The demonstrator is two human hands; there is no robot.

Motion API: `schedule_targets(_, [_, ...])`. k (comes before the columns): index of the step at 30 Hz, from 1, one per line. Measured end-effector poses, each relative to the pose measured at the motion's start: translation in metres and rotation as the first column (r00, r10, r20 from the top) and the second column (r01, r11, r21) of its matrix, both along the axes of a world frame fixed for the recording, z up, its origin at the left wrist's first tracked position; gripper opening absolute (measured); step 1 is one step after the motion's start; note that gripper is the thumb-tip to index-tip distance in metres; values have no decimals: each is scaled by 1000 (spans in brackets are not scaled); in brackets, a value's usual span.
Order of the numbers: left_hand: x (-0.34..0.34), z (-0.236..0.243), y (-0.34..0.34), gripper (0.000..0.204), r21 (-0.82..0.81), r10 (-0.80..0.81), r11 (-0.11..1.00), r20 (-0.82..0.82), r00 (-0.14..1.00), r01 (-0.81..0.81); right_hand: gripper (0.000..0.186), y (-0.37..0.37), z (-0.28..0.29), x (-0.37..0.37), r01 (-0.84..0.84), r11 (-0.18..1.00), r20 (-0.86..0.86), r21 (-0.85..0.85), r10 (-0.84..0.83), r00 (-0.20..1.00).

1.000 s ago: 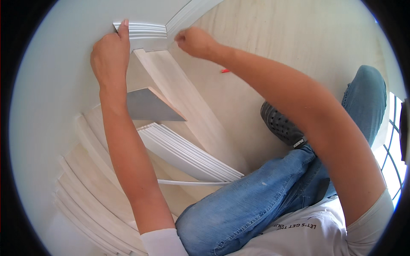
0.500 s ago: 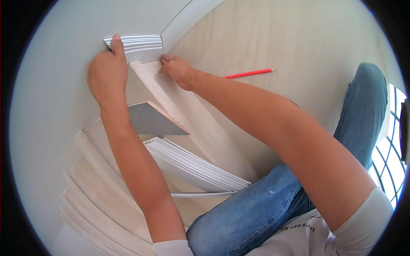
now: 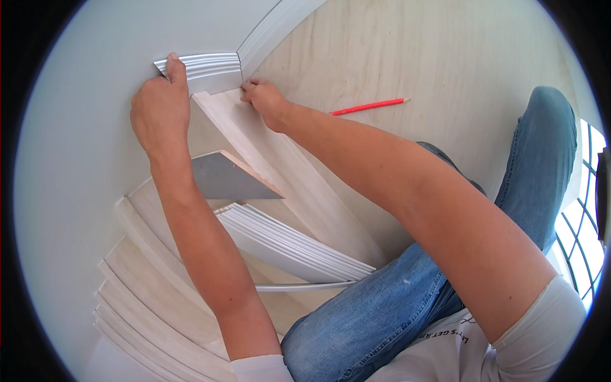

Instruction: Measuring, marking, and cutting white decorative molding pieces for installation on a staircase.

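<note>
1. On my left, a pale wall (image 3: 83,146) drops to curving wooden steps (image 3: 153,286); the fisheye rim cuts off their lower ends.
2. My left hand (image 3: 159,118) lays its thumb on the short moulding's ribbed face near the slanted end; its other fingers bend out of sight, so I can't tell whether they clasp.
3. The short moulding (image 3: 216,77) stands against the wall above the plank. I judge it light, stiff and rather slick, with a chip-prone slanted tip; I'd hold its long edges, inboard of that tip. Its back is hidden.
4. My right hand (image 3: 262,102) has curled fingers by its lower right corner; whether they pinch or just touch, I can't tell.
5. Farther right, a red pencil (image 3: 369,107) lies on the floor; my forearm mostly covers a dark shoe (image 3: 439,150).
</note>
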State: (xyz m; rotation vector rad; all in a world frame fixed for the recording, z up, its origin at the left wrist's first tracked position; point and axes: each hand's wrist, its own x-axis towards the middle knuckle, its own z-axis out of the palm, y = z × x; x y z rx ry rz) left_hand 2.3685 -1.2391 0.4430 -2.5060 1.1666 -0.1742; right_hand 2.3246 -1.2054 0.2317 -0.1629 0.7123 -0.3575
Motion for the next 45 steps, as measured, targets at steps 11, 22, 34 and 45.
schedule_targets(11, [0,-9,8,72,-35,-2,999,-12,1000,1,66,-32,27,-48,-88,930,-234,-356,2,972])
schedule_targets(22, [-10,-23,-22,73,-13,43,999,-137,990,-45,57,-63,-16,-26,-251,742,-542,-622,-177,822])
schedule_targets(34, [3,-8,6,72,-12,75,997,-107,991,-76,15,-287,8,-250,-128,-990,-430,-62,-89,899])
schedule_targets(45, [14,-13,11,72,-35,-93,995,4,996,93,9,-301,-20,-126,547,-811,-565,207,357,744])
